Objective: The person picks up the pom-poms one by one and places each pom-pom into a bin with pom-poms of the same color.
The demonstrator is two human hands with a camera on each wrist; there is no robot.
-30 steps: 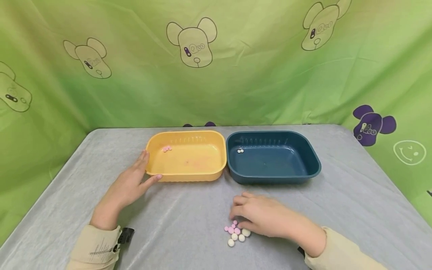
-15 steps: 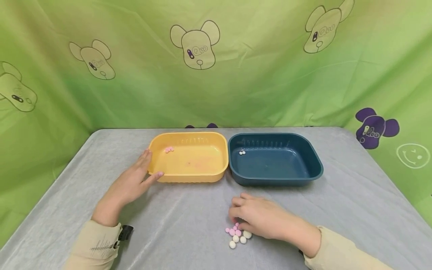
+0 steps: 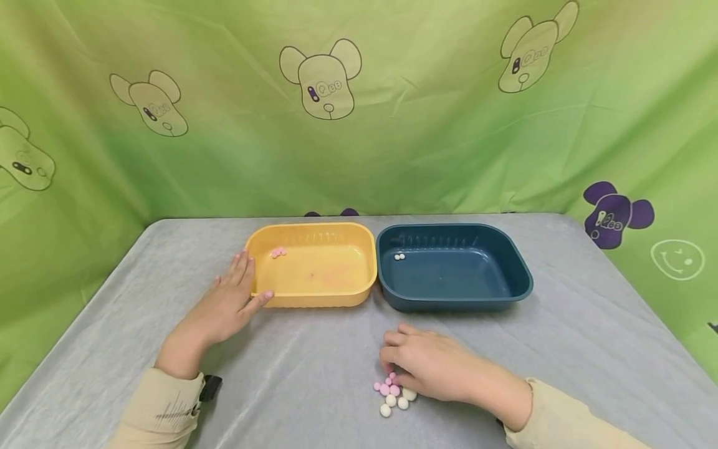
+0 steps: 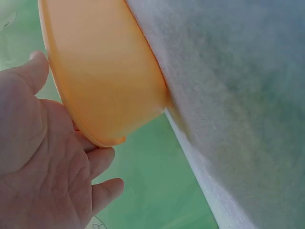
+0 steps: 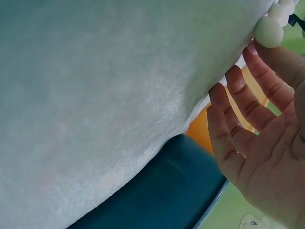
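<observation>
My left hand [image 3: 224, 308] rests at the left end of the yellow bin [image 3: 314, 299], thumb over the front rim and fingers along the side. In the left wrist view, fingertips [image 4: 102, 160] reach past the bin's rim. My right hand [image 3: 429, 362] is low over the grey cloth, thumb and index finger pinching a small pink ball [image 3: 392, 376]. Several more pink balls [image 3: 384, 390] lie right beside these fingertips. Several larger white balls [image 3: 391, 400] lie just in front; one white ball [image 5: 268, 32] overlaps the thumb in the right wrist view.
A dark blue bin [image 3: 454, 304] stands against the yellow one's right side, with two small white balls [image 3: 399, 257] inside. Small pink balls [image 3: 278, 252] sit in the yellow bin. A green printed curtain [image 3: 235, 156] hangs behind the table [image 3: 314, 368].
My right thumb and index finger have closed in on a pink ball at the edge of the cluster. My left hand stays at the yellow bin; the head view shifts slightly.
</observation>
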